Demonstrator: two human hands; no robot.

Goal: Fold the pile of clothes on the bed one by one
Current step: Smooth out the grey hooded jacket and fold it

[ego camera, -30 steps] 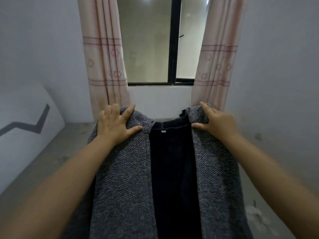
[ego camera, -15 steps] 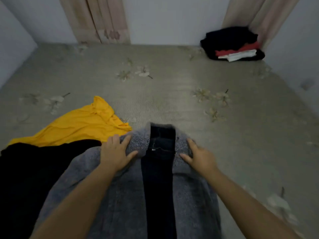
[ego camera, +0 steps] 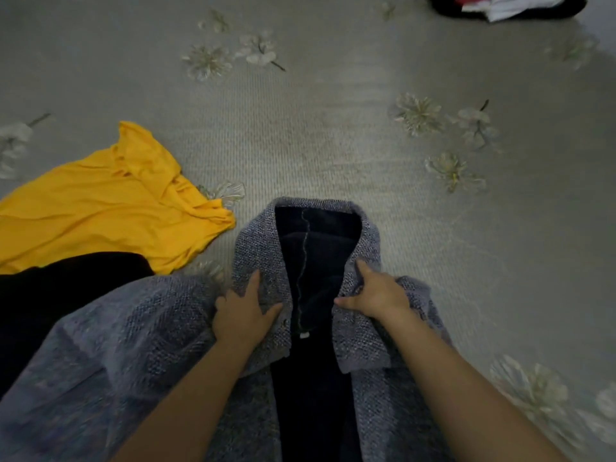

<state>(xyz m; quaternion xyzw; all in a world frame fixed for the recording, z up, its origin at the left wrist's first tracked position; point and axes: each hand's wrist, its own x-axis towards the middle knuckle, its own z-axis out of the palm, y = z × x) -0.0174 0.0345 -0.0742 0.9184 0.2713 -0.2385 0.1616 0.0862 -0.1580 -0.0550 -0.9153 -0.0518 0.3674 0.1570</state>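
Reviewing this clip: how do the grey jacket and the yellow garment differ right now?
The grey jacket is a coarse speckled knit with a dark lining; the yellow garment is thin, smooth and plain. The left hand and right hand each grip a front edge of the jacket, while nothing touches the yellow garment. The jacket lies centred before the person; the yellow garment lies crumpled to the left. Both are unfolded and rest on the bed.

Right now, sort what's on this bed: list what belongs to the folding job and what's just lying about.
In the job:
- grey tweed jacket, held by the left hand and right hand
- yellow garment, unfolded
- black garment, unfolded
- stack of clothes, far corner

Just there:
- flower-patterned bedcover
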